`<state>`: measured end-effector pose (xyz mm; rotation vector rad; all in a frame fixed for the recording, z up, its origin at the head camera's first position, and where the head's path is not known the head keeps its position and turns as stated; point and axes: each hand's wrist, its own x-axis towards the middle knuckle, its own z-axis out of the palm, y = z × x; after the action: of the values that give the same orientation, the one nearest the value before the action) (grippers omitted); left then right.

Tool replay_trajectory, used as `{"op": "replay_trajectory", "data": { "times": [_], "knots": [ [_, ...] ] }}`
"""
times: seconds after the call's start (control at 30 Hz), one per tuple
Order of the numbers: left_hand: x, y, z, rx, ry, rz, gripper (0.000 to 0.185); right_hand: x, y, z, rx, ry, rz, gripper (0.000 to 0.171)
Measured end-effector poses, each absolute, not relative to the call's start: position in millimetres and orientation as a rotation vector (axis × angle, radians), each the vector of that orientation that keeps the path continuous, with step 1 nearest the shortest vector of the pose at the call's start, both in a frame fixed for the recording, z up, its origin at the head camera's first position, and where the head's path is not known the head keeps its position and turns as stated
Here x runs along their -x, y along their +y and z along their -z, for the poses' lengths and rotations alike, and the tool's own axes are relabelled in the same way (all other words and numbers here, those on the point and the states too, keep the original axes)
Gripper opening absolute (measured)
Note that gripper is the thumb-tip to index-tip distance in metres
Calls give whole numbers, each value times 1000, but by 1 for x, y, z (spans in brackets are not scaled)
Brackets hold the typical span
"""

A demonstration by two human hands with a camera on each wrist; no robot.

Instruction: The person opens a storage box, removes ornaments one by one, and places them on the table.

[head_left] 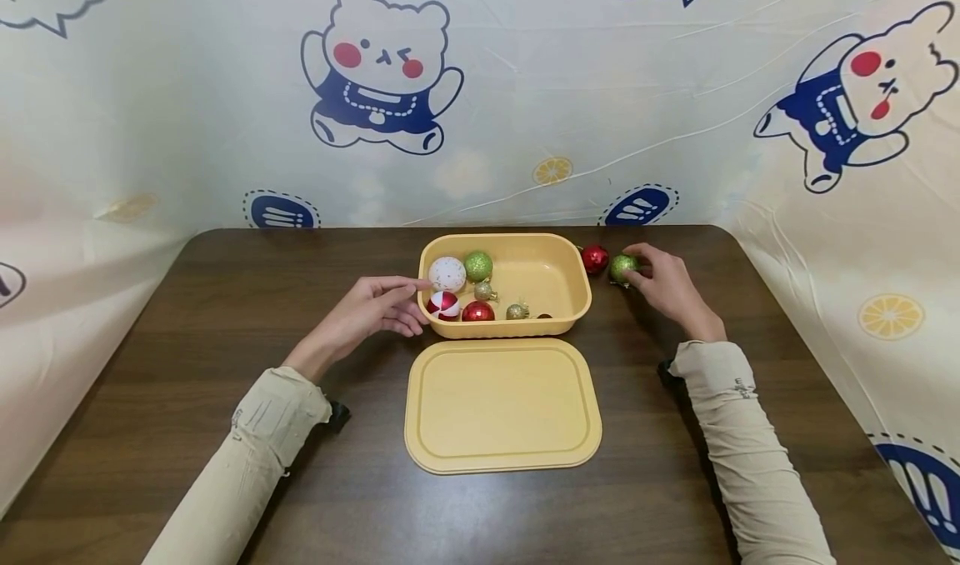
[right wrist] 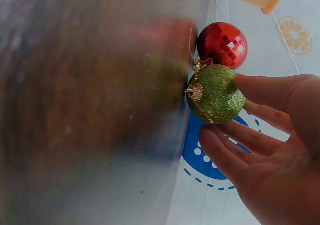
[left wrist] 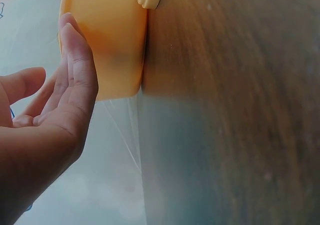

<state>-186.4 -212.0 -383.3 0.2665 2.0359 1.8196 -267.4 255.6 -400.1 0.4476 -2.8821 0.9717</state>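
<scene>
A green glitter Christmas ball (head_left: 623, 269) with a gold cap and cord is on the table right of the box; my right hand (head_left: 667, 286) pinches it between thumb and fingers. Against it in the right wrist view sits a red faceted Christmas ball (right wrist: 223, 45). My left hand (head_left: 378, 307) has its fingers extended at the left end of the yellow plastic box (head_left: 577, 286), the index fingertip at its rim. Inside the box lie a white speckled ball (head_left: 447, 274), another green ball (head_left: 477, 266), a red-and-white ball (head_left: 443, 305), a red ball (head_left: 478, 312) and small gold balls (head_left: 485, 291).
The yellow lid (head_left: 502, 407) lies flat on the dark wooden table (head_left: 300, 482), just in front of the box. A white printed curtain (head_left: 517, 90) hangs behind the table and along its sides.
</scene>
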Motion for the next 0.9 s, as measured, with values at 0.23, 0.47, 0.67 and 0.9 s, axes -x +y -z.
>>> {"op": "replay_trajectory", "data": {
  "times": [0.23, 0.47, 0.67, 0.9],
  "knots": [
    [186, -212, 383, -267, 2028, -1828, 43, 265, 253, 393, -421, -2897, -936, 40],
    [186, -212, 382, -263, 2028, -1826, 43, 262, 249, 381, -436, -2895, -871, 41],
    [186, -213, 382, -266, 2022, -1831, 43, 257, 239, 368, -471, -2859, -833, 42],
    [186, -211, 382, -250, 2023, -1830, 43, 246, 219, 352, -546, -2802, -825, 40]
  ]
}}
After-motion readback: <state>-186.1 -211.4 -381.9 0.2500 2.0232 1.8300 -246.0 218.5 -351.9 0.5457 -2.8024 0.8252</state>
